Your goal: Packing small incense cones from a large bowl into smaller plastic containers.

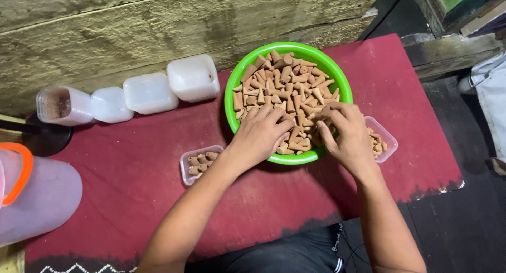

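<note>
both hands (303, 133) dig in the green bowl (240, 75) of cones (284, 80) — grip hidden, cannot tell.

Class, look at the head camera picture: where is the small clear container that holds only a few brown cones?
The small clear container sits on the red cloth, just left of the green bowl and beside the left hand at the wrist.

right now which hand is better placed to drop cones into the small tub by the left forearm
Left. The left hand lies in the green bowl close to that small tub; the right hand sits on the far side.
</note>
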